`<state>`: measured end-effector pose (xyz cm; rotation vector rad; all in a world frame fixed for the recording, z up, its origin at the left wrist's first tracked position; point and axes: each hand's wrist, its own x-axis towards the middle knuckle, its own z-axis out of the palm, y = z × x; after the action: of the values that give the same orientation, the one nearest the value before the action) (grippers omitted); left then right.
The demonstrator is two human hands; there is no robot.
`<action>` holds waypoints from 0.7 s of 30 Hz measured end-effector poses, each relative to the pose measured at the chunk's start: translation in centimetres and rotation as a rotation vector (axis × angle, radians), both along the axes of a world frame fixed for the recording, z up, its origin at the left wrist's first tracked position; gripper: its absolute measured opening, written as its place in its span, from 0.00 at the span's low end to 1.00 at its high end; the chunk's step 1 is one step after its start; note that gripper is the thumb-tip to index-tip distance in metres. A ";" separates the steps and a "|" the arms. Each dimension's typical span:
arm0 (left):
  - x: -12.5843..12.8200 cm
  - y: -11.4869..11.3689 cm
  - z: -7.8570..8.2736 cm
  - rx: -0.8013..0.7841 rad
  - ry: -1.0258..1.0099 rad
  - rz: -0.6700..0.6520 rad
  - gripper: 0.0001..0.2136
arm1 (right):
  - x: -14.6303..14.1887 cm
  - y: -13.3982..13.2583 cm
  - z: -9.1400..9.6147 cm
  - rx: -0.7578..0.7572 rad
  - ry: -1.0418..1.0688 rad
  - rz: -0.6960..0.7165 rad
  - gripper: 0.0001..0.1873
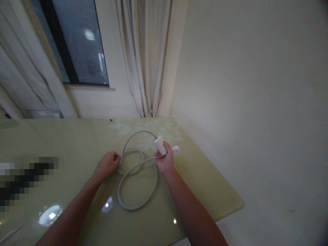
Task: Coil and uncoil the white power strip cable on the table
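A thick grey-white cable lies in loose loops on the yellow-green glossy table. My left hand is closed around the cable at the left side of the loops. My right hand grips the white power-strip end of the cable, together with a strand that crosses toward it. A small white piece pokes out just right of that hand. Both forearms reach in from the bottom of the view.
The table's right edge runs close to a plain cream wall. Pale curtains and a dark window stand behind the table. A blurred-out patch covers part of the table at left. Lamp reflections shine near the front.
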<state>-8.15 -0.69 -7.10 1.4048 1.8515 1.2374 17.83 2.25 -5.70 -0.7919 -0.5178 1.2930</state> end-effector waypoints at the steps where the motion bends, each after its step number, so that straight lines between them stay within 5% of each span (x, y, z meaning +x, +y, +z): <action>1: 0.0 0.0 0.0 0.009 -0.020 0.008 0.09 | 0.2 0.2 -0.1 0.000 -0.017 -0.029 0.20; 7: 0.7 0.1 0.7 0.047 -0.292 -0.027 0.23 | 1.7 0.3 0.5 -0.004 -0.182 -0.223 0.21; 14: 1.6 0.0 1.9 0.174 -0.559 -0.082 0.36 | 2.3 -0.1 1.0 0.190 -0.577 -0.262 0.15; 21: 2.4 -1.2 2.8 0.276 -0.183 -0.136 0.43 | 2.1 -0.5 1.2 0.250 -0.637 -0.164 0.13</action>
<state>-5.70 -1.88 -4.33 1.4756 1.4814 1.5389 19.97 1.74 -4.50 -1.0077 -1.0759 0.7866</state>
